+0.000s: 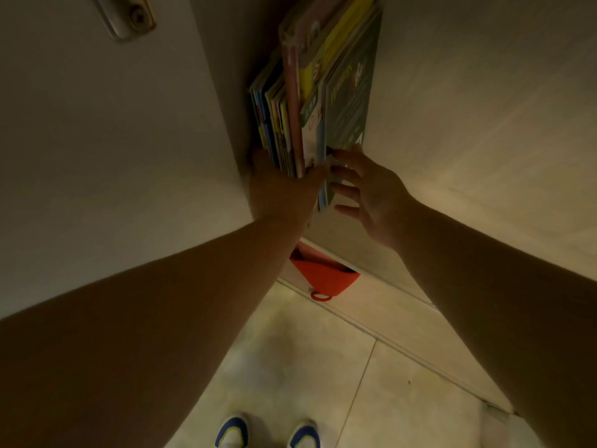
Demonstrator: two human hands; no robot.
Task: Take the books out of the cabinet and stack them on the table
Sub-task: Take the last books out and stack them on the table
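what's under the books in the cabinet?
Left hand grips the books from below; right hand touches their edge. Lower, a red pouch. Shelf under the books is hidden.

Domestic interior, dimly lit: pale cabinet (468, 124) holding colourful, thin picture books (310, 101), a door with metal hinge (127, 16), beige tiled floor (323, 367), a red pouch (323, 273) and sneakers (268, 431) below

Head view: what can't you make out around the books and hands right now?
- Table: outside the head view.
- Books: upper ends cut off by the top edge; count unclear, titles blurred.
- Left hand: fingertips hidden behind the books.
- Right hand: whether fingers grip or just touch the green book is unclear.
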